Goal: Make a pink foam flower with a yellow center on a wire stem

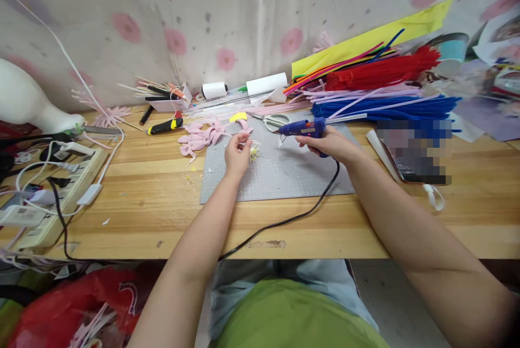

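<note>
Blue glue gun [301,128], right hand [330,143] curled around.

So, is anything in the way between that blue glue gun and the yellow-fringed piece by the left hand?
Nothing visible: between the glue gun, held in the right hand, and the yellow-fringed piece by the left hand, only grey mat shows. The scissors lie farther back.

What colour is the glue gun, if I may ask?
The glue gun is blue, in the head view.
</note>
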The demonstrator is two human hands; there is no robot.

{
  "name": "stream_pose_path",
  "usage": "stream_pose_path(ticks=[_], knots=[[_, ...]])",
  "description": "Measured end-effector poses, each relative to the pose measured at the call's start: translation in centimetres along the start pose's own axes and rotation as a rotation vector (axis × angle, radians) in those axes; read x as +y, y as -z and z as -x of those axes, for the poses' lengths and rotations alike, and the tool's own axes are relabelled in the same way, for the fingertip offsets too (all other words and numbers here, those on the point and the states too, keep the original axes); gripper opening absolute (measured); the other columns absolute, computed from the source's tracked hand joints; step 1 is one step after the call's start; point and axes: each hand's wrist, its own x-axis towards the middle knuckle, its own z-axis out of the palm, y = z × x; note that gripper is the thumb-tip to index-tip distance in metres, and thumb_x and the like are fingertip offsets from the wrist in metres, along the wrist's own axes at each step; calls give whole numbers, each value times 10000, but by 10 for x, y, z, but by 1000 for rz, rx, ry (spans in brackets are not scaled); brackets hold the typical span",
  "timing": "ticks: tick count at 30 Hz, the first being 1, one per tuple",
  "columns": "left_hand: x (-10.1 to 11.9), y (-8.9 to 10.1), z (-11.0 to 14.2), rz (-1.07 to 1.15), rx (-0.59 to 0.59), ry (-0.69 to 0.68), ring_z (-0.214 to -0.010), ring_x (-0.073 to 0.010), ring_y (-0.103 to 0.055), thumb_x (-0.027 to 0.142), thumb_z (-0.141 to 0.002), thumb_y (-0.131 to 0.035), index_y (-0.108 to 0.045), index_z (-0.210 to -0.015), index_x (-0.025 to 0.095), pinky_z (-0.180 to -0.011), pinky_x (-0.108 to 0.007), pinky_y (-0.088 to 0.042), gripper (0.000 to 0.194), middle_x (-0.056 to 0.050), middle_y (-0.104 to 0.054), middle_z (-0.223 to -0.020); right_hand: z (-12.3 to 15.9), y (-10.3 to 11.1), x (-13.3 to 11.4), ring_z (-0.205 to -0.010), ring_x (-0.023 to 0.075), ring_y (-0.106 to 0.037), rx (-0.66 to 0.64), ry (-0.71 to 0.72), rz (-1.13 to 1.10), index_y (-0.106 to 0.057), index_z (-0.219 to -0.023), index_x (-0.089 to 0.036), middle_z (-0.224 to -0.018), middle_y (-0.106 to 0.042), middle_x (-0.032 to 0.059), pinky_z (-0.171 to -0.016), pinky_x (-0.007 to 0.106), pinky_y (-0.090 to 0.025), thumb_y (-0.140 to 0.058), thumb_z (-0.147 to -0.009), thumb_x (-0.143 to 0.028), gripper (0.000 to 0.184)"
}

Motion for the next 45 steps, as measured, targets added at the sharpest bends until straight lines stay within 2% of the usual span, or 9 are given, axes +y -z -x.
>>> stream_pose_path(ticks=[7,14,21,28,31,34,38,40,45], knots=[[1,8,-3,-126,-10,38,-584,-80,-487,191,-760,-596,-629,-925,177,-610,-219,-397,168,-8,-642,-816,1,-9,-3,-413,64,-406,-47,23,-67,-595,-695,-144,-489,-481,-24,-393,213,-300,-687,-669,-554,420],[-5,26,-13,-393,-176,146,-598,-95,-488,187,-744,-593,-640,-903,188,-652,-251,-393,166,2,-645,-802,3,-13,-6,-432,67,-414,-48,-21,-40,-604,-692,-137,-501,-491,-16,-397,211,-302,-687,-672,-548,419],[2,33,-15,-472,-223,99,-610,-102,-486,178,-742,-584,-639,-916,190,-639,-260,-380,183,0,-638,-806,-5,-24,-20,-444,63,-437,-112,-47,98,-606,-724,-144,-626,-599,26,-391,207,-336,-691,-690,-523,390],[-11,39,-20,-364,-357,-27,-596,-90,-479,186,-742,-582,-625,-930,197,-629,-253,-382,193,10,-609,-800,-18,-32,-34,-439,63,-451,-140,-51,221,-620,-747,-155,-683,-647,44,-383,201,-348,-675,-720,-511,362],[-11,38,-21,-271,-362,-57,-602,-83,-476,163,-729,-585,-623,-911,192,-634,-245,-384,189,12,-595,-788,-21,-37,-34,-429,64,-447,-104,-56,211,-610,-704,-153,-662,-635,40,-384,209,-348,-670,-732,-497,350],[-5,38,-22,-62,-371,-21,-603,-79,-477,166,-719,-599,-610,-878,180,-614,-228,-393,160,13,-575,-744,-23,-41,-33,-436,62,-442,-39,-65,107,-598,-687,-150,-668,-632,43,-393,212,-355,-665,-746,-475,337],[-1,38,-23,171,-448,97,-581,-82,-481,251,-727,-624,-601,-900,185,-528,-206,-386,186,14,-559,-709,-24,-43,-29,-449,54,-428,17,-66,-52,-591,-719,-151,-720,-644,49,-381,199,-336,-657,-763,-442,301],[-4,37,-24,125,-473,105,-603,-89,-504,235,-708,-642,-605,-882,179,-535,-206,-403,186,13,-560,-700,-24,-42,-27,-450,54,-426,31,-72,-75,-586,-708,-148,-715,-641,53,-375,198,-329,-649,-771,-440,304],[-12,33,-27,-179,-430,-16,-699,-103,-553,169,-727,-594,-624,-899,179,-626,-220,-441,175,-2,-602,-762,-18,-41,-24,-454,55,-428,32,-97,-107,-585,-714,-146,-705,-636,44,-382,201,-341,-660,-769,-407,277]])
